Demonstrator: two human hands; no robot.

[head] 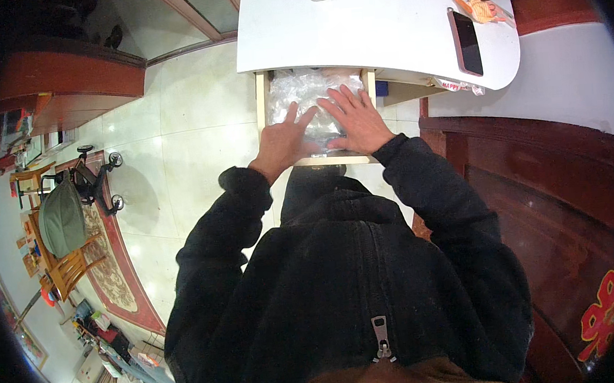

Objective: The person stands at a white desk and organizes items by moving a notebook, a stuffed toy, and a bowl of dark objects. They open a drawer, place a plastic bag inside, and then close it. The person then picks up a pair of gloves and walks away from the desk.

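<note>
A pulled-out drawer (pixel 261 99) under the white tabletop (pixel 349 28) holds a heap of clear plastic packaging (pixel 294 85). My left hand (pixel 283 140) is over the left front part of the drawer, its thumb and fingers apart against the plastic. On the right, my right hand (pixel 354 116) lies spread on the packaging, its wrist near the drawer's front right corner. Neither hand appears to grip anything. What lies beneath the plastic is hidden.
A smartphone (pixel 466 42) and an orange striped packaged item (pixel 484 9) rest on the tabletop's right side. Another open compartment (pixel 407 91) is to the drawer's right. A dark red wooden door (pixel 544 217) stands at right. Far left is a stroller (pixel 63 214).
</note>
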